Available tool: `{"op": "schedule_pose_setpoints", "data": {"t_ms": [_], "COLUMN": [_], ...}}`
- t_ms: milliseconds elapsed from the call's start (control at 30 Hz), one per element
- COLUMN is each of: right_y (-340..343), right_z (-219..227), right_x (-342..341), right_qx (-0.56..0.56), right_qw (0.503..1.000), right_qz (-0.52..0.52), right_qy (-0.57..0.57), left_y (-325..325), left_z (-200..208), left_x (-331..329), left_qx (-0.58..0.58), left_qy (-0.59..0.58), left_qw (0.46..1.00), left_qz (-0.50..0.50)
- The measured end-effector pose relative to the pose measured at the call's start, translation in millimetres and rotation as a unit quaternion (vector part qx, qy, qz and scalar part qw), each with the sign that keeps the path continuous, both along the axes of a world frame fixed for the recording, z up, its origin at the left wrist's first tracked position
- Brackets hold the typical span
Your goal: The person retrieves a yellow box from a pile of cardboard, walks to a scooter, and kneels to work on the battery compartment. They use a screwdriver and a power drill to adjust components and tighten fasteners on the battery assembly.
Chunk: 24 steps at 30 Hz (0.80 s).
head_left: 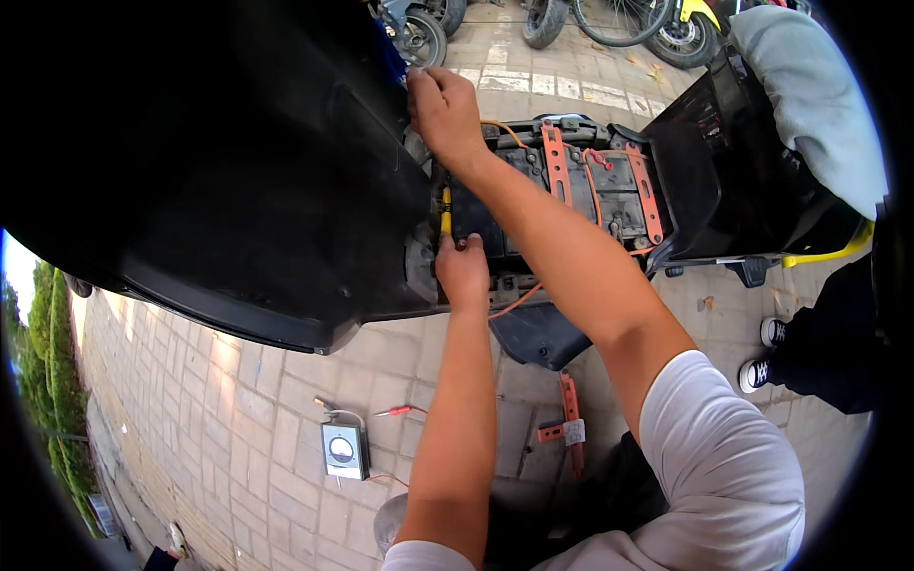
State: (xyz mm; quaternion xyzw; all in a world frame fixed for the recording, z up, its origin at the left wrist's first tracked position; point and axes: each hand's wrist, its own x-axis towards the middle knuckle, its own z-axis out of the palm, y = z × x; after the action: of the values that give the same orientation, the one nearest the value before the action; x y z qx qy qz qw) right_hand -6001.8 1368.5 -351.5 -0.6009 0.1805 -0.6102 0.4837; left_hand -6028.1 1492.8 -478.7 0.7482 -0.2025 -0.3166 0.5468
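An electric scooter's battery bay lies in front of me, with several dark batteries (619,174) under orange perforated metal straps (556,162). My left hand (464,274) is at the bay's near left side. Its fingers are closed at the lower end of a slim yellow piece with black bands (446,211), whose kind I cannot make out. Farther off, my right hand (446,112) is curled shut beside the black scooter panel (314,190). Whatever its fingers hold, if anything, is hidden. Orange wires (598,195) run over the batteries, and a red clip (598,159) lies on them.
On the paving stand an analog meter (344,449) with leads and a red probe (395,411). Nearby lies another orange strap (572,419). A person in dark trousers and sneakers (755,374) stands at the right. Parked two-wheelers (609,24) line the far side.
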Motion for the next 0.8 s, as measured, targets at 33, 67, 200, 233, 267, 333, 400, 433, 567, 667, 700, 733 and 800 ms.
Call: {"op": "schedule_pose_setpoints", "data": {"t_ms": [33, 67, 200, 233, 267, 333, 400, 433, 567, 667, 700, 733, 800], "right_y": [-7, -5, -2, 1, 0, -1, -5, -15, -8, 24, 35, 45, 57], "right_z": [-35, -38, -17, -3, -5, -11, -45, -43, -26, 8, 14, 17, 8], "right_x": [-2, 0, 7, 8, 6, -1, 2, 5, -13, -41, -46, -47, -39], "right_qx": [-0.003, -0.042, -0.016, 0.009, 0.013, 0.022, 0.051, 0.039, 0.072, 0.112, 0.128, 0.146, 0.106], "right_qw": [0.996, 0.996, 0.999, 1.0, 1.0, 1.0, 0.997, 0.998, 0.997, 0.985, 0.98, 0.973, 0.982], "right_qz": [-0.022, -0.03, -0.028, -0.005, -0.006, -0.009, -0.017, -0.014, 0.011, 0.093, 0.114, 0.137, 0.134], "right_qy": [0.084, 0.069, 0.022, 0.0, 0.005, 0.014, 0.053, 0.041, -0.019, -0.089, -0.103, -0.117, -0.081], "left_y": [-2, 1, 5, 4, 3, 2, -6, -12, -7, 13, 16, 19, 24], "left_z": [2, 4, 8, 12, 12, -1, -15, -14, 4, 12, 11, 9, 1], "left_x": [-8, -9, 2, 6, 3, 3, 12, 13, 3, 1, 0, -2, -10], "left_qx": [-0.004, -0.007, -0.001, -0.003, -0.001, 0.007, -0.002, -0.008, 0.044, 0.017, -0.014, -0.015, -0.019], "left_qy": [0.006, 0.006, 0.043, 0.032, 0.025, 0.017, 0.002, -0.01, -0.068, -0.052, -0.038, -0.067, -0.126], "left_qw": [1.0, 1.0, 0.999, 0.999, 1.0, 1.0, 1.0, 1.0, 0.996, 0.998, 0.999, 0.998, 0.992], "left_qz": [-0.005, 0.0, -0.008, -0.004, -0.006, -0.009, -0.008, -0.011, -0.023, -0.015, -0.015, 0.0, 0.026]}}
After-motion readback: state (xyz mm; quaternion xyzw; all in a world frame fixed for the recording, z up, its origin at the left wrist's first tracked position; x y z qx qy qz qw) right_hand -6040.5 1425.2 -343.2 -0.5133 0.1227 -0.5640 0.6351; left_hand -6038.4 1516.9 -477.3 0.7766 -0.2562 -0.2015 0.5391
